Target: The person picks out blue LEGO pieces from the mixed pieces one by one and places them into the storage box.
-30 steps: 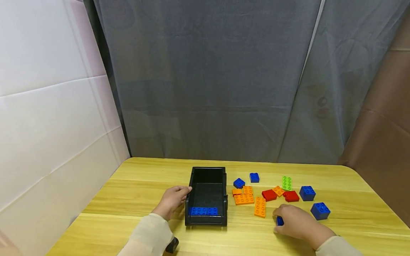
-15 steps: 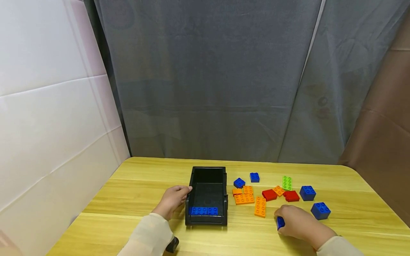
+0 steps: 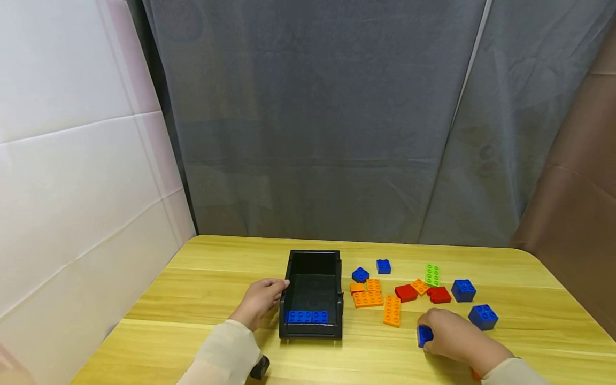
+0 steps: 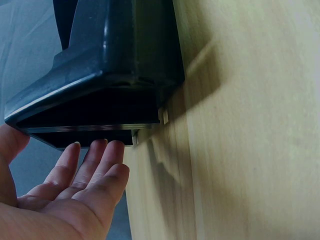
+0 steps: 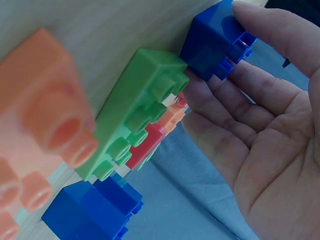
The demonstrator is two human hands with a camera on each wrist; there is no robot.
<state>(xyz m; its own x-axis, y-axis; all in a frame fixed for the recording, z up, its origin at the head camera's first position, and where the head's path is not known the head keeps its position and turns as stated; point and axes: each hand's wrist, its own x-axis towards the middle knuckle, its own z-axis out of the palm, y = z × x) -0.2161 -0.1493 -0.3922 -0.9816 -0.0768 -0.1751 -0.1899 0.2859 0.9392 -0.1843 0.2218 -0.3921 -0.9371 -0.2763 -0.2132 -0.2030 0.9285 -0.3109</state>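
Observation:
A black open-front bin stands on the wooden table, with joined-looking blue bricks lying inside near its front. My left hand holds the bin's left side, thumb on the rim and fingertips against the outer wall in the left wrist view. To the right, my right hand pinches a small blue brick between thumb and fingers, at the tabletop. Close by in the right wrist view are a green brick and an orange brick; in the head view the hand and wrist mostly hide them.
Between bin and right hand lie orange bricks. Farther back are red bricks, a light green brick and small blue bricks. Two larger blue bricks sit right of the right hand. A grey curtain hangs behind the table.
My right hand has shifted slightly right with the blue brick, whose face now shows more. A bit of orange has appeared beside the right wrist. The left hand and bin keep their place.

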